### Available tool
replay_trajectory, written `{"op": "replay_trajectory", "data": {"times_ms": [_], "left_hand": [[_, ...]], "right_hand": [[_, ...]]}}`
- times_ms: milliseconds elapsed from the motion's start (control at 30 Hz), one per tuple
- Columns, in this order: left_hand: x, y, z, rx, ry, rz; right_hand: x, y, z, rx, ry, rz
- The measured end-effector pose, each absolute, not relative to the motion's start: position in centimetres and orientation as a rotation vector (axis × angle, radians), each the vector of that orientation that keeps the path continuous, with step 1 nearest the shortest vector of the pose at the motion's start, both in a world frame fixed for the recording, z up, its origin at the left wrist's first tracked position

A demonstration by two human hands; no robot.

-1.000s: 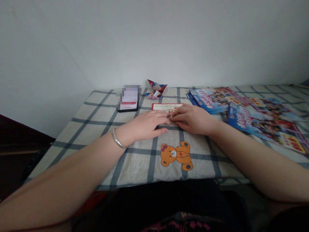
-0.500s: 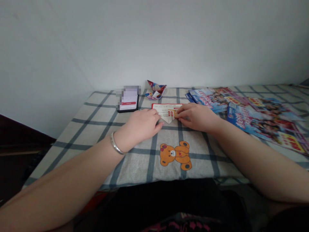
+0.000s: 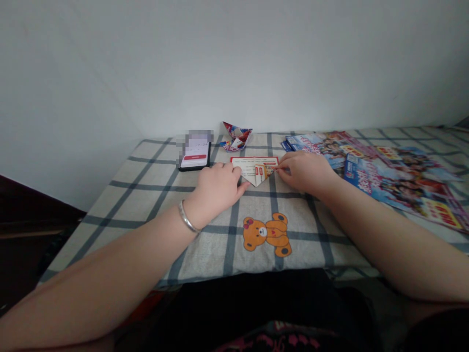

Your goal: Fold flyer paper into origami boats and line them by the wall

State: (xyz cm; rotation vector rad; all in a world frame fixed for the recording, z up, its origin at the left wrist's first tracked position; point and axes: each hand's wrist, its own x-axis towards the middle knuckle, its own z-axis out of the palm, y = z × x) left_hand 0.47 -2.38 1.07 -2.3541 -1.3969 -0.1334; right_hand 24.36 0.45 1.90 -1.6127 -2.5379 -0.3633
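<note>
A white printed sheet of paper [image 3: 255, 168] with red markings lies folded to a downward point on the checked cloth [image 3: 154, 190]. My left hand [image 3: 216, 188], with a silver bracelet at the wrist, presses on the paper's left edge with curled fingers. On the other side, my right hand [image 3: 306, 171] pinches the paper's right corner, fingers together.
A phone [image 3: 195, 155] lies left of the paper. A small folded paper boat [image 3: 237, 136] stands behind it by the wall. Colourful leaflets [image 3: 384, 171] spread across the right side. An orange bear print [image 3: 267, 234] marks the cloth near the front edge.
Both hands have slid apart from the middle of the paper to its left and right sides, uncovering the folded point. The view shifted slightly.
</note>
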Motion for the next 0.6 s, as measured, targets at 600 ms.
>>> {"op": "replay_trajectory", "data": {"times_ms": [600], "left_hand": [[-0.3, -1.5, -0.3, -2.607, -1.012, -0.430]], "right_hand": [[24.9, 1.3, 1.0, -1.380, -2.474, -0.358]]}}
